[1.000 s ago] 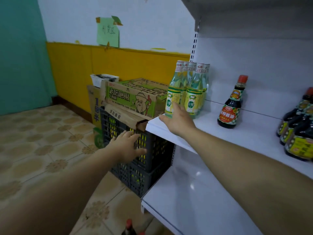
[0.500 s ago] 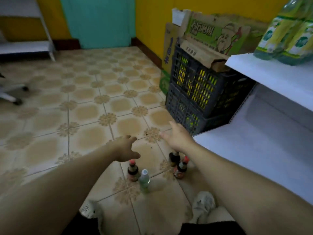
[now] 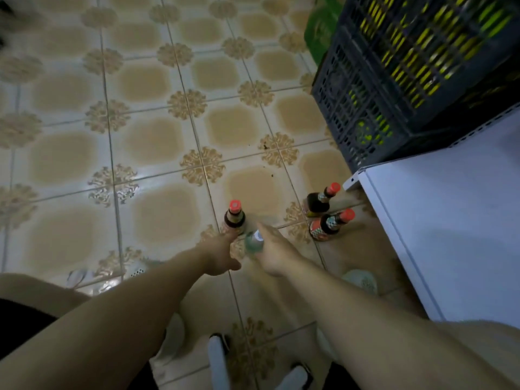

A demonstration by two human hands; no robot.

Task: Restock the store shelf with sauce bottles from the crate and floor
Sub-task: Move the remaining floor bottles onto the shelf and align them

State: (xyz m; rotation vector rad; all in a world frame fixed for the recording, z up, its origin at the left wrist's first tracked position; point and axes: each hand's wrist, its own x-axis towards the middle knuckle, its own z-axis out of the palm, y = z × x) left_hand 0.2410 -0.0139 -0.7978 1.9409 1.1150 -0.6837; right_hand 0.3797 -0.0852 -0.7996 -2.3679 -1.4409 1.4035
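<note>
Several sauce bottles stand on the tiled floor. A dark bottle with a red cap (image 3: 235, 216) is nearest my left hand (image 3: 218, 256), whose spread fingers reach its base. A clear greenish bottle with a white cap (image 3: 254, 243) stands between both hands. My right hand (image 3: 274, 256) is right against it, fingers apart and not closed around it. Two more dark red-capped bottles (image 3: 320, 199) (image 3: 329, 225) stand to the right, by the shelf corner. The dark plastic crate (image 3: 363, 114), with yellow labels showing through its mesh, sits at the upper right.
The white bottom shelf (image 3: 450, 220) fills the right side, its corner close to the two right bottles. A green box (image 3: 320, 26) leans behind the crate. My light shoes (image 3: 361, 281) are on the floor near the bottles. Patterned tile stretches to the left.
My view has swung from the shelf down to the floor. Both hands have dropped from the shelf edge and crate to the bottles on the tiles.
</note>
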